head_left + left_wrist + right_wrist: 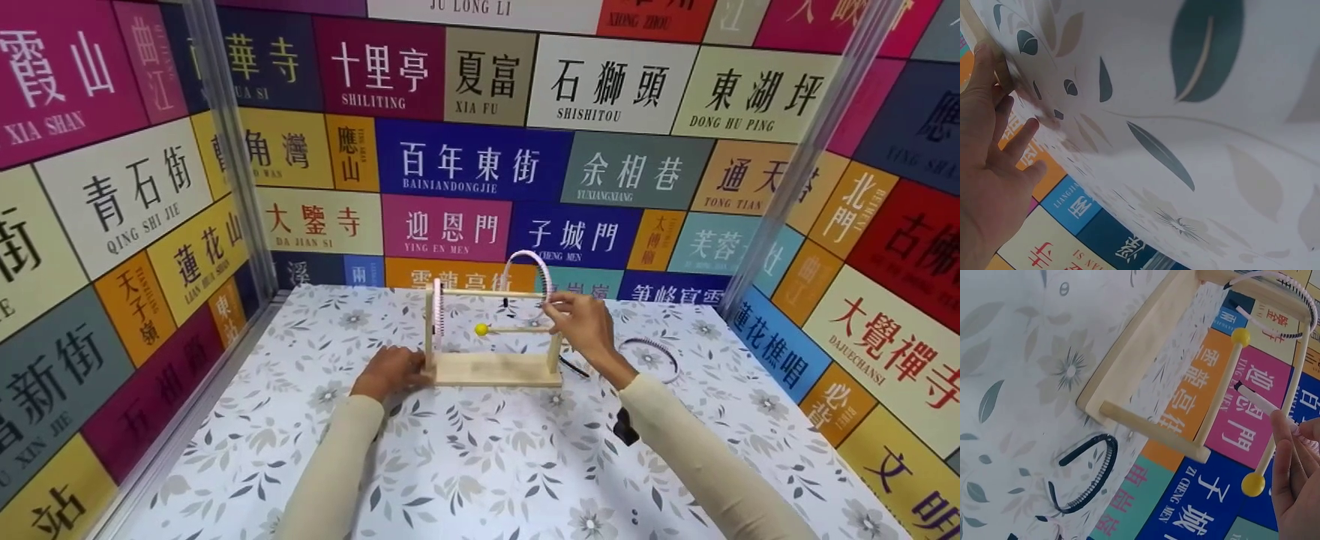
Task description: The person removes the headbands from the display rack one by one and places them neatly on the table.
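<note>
A wooden stand (495,369) with a flat base and upright posts carries rods tipped with yellow balls (1240,337). At its left end, a pale pink ribbed headband (439,319) hangs over the upper rod. My left hand (390,372) grips the stand's base by the left post; the left wrist view shows its fingertips at the wood's edge. With my right hand (581,324) I pinch a second pale pink headband (534,257) at the right end of the upper rod. Its arch rises above the rod, and one dark-tipped end (1256,397) points past my fingers.
On the table behind and right of the stand lies a dark toothed headband (1111,461). The floral tablecloth (480,465) spreads around the stand. Panels printed with large characters (472,161) rise behind and at both sides, with clear corner strips (806,150).
</note>
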`<act>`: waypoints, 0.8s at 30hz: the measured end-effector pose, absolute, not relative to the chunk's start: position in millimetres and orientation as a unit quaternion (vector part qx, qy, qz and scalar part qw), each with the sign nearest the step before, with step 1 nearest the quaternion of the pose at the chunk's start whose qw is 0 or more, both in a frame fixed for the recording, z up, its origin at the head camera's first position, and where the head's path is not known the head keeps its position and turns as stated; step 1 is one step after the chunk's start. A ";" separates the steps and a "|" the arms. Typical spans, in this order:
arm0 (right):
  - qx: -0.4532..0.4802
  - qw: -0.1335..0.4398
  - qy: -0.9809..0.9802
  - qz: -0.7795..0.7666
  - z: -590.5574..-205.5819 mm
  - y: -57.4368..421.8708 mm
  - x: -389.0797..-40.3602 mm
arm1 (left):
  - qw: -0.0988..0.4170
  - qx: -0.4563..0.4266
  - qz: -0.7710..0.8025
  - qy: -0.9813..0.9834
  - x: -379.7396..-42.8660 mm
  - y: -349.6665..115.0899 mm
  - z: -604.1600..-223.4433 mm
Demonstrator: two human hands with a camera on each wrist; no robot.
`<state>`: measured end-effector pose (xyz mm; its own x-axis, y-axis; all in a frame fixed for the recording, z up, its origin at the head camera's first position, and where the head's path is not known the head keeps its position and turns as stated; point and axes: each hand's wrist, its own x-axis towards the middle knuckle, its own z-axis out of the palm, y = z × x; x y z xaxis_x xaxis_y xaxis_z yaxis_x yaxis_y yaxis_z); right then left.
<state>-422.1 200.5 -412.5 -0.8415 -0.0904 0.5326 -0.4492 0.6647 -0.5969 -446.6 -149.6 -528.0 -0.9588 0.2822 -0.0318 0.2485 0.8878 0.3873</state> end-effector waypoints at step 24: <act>0.120 0.261 -0.889 0.357 -415.5 250.2 -419.9 | 0.043 0.119 0.189 0.974 -447.5 -147.0 -530.9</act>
